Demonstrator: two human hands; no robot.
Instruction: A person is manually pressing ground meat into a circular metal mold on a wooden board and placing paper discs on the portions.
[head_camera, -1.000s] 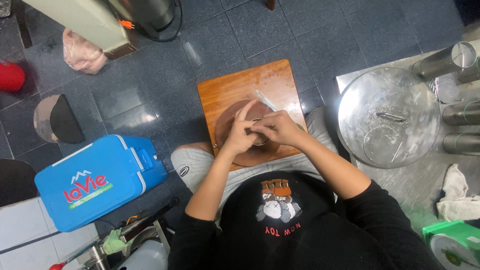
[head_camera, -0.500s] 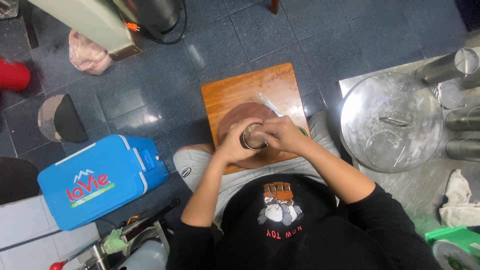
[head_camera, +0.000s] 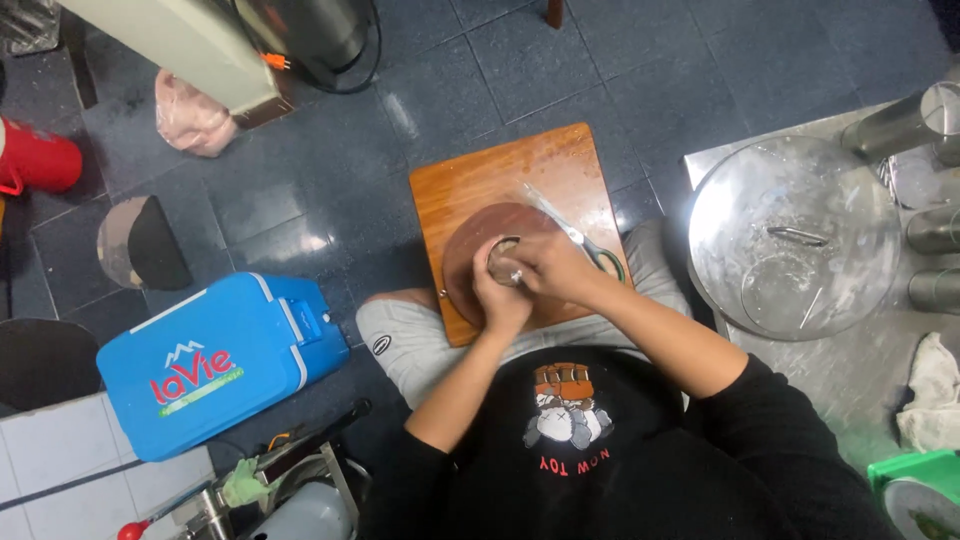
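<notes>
Two hands, left hand (head_camera: 497, 300) and right hand (head_camera: 548, 268), clench together around a small pale round object (head_camera: 503, 262) over a brown round slab (head_camera: 478, 250) on a rectangular orange wooden board (head_camera: 470, 180); dark tiled floor (head_camera: 680, 70) beyond, blue plastic cooler box (head_camera: 215, 362) left, steel table (head_camera: 880, 370) right.

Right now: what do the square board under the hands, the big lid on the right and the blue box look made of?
Square board: likely wood, orange-brown with visible grain, a wet-looking sheen. Big round lid: looks like clear glass or plastic, see-through with a metal handle, smeared white. Blue box: apparently moulded hard plastic, smooth and glossy. Both hands, left hand and right hand, are pressed on a small round item that they mostly hide.
</notes>
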